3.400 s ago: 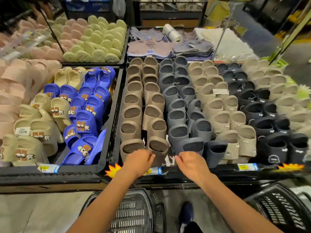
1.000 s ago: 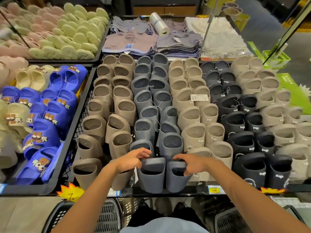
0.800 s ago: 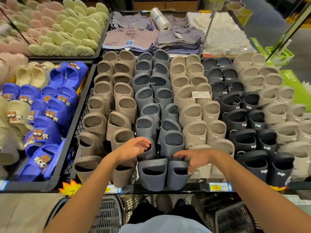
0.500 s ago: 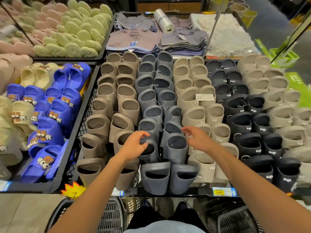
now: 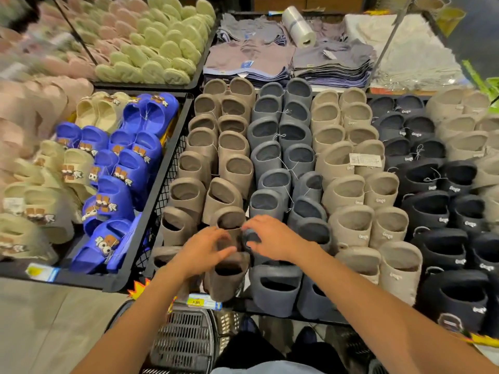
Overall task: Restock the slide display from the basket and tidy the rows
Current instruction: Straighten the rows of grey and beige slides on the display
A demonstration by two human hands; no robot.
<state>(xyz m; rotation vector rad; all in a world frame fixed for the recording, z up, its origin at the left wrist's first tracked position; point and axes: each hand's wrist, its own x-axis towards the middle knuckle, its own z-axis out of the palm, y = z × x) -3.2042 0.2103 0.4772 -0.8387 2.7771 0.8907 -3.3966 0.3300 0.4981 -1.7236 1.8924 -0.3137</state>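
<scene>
The slide display (image 5: 169, 182) is a black wire tray with rows of brown, grey, beige and black slides standing on end. My left hand (image 5: 204, 251) grips a brown slide (image 5: 229, 222) in the second row from the front, thumb above and fingers curled under its strap. Just to its right, my right hand (image 5: 274, 238) holds a dark grey slide (image 5: 251, 236), most of it hidden under the fingers. A front-row brown slide (image 5: 226, 276) and a front-row grey slide (image 5: 275, 288) stand just below my hands. The black basket (image 5: 183, 338) sits on the floor under my left forearm.
To the left, a second tray (image 5: 118, 282) holds blue and cream cartoon slides. Green and pink slippers fill the trays behind it. Folded cloths and a plastic roll (image 5: 298, 27) lie at the back. Price tags (image 5: 198, 302) line the front edge.
Both hands have moved left, from the grey slides to the seam between the brown and grey columns. The left hand now grips a brown slide and the right a grey one.
</scene>
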